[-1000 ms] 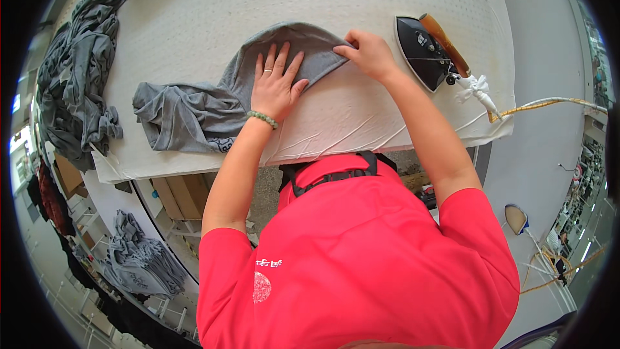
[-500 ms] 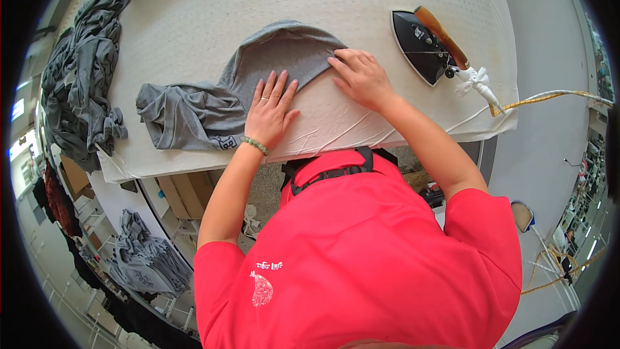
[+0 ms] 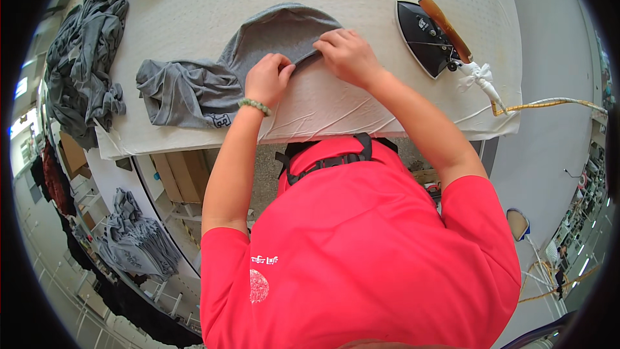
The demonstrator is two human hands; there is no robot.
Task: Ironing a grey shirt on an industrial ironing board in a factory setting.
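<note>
A grey garment point(image 3: 271, 32) lies on the padded white ironing table point(image 3: 361, 113), its curved, hood-like part spread out and the rest bunched to the left, with a dark print at its near edge. My left hand point(image 3: 268, 79), a beaded bracelet at the wrist, pinches the near edge of the cloth with fingers curled. Farther right, my right hand point(image 3: 349, 57) grips the same edge near its right end between thumb and fingers. Between the two hands the edge is slightly raised from the table.
To the right rests a black iron point(image 3: 423, 37) with a wooden handle, its cord point(image 3: 549, 102) running off the table's right side. A heap of grey garments point(image 3: 84, 58) hangs over the left edge. Lower left, more grey garments point(image 3: 139, 239) are stacked. A cardboard box point(image 3: 182, 176) stands below the table.
My left hand has gone from lying flat on the cloth to pinching its near edge. My right hand has moved slightly left along that edge, which is now lifted.
</note>
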